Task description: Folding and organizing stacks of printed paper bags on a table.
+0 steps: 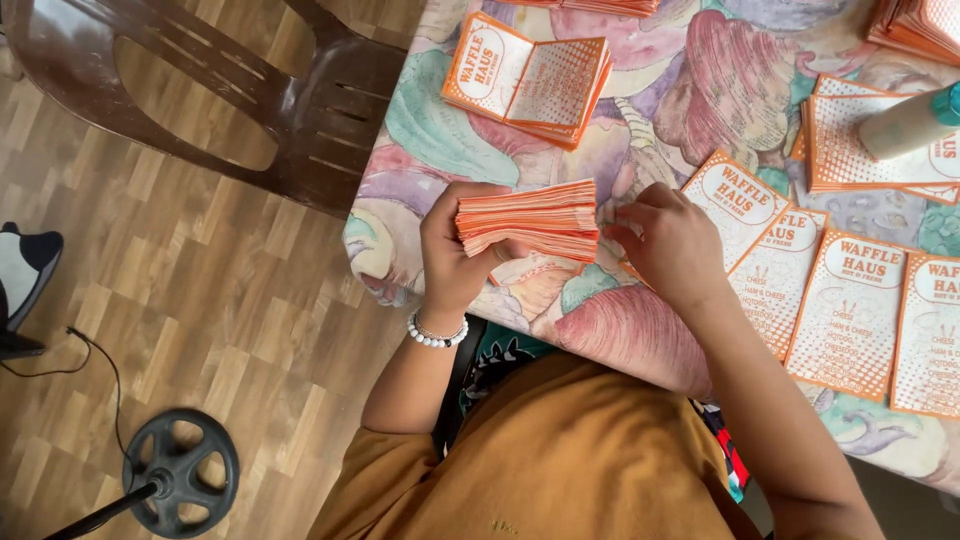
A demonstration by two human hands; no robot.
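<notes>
**Fingers clamp a thick stack at the bench's near edge**

Fingers (470, 205) of the left hand (450, 250) are wrapped round one end of a thick stack (530, 220) of orange-and-white paper sleeves, thumb under and the rest over, squeezing it shut. The right hand (672, 245) sits at the stack's other end with its fingers curled together, tips touching the edges; whether it pinches a single sleeve cannot be told. The stack is held on edge just above the bench (640, 90), near its near edge, in front of the person's chest.

Along the near edge to the right, single sleeves (848, 310) lie flat in an overlapping row. A folded pile (530, 80) rests toward the far side, more piles (850, 150) lie by the right edge, and a pale bottle (915, 120) with a teal cap lies across them. A brown chair (250, 90) stands off the left edge.

The risk looks to be in the grip: the stack is thick and held only at its ends, so a slackened squeeze could let the middle fan out and spill over the near edge onto the floor (200, 300). A careless sweep of the right hand might also shuffle the laid row.
</notes>
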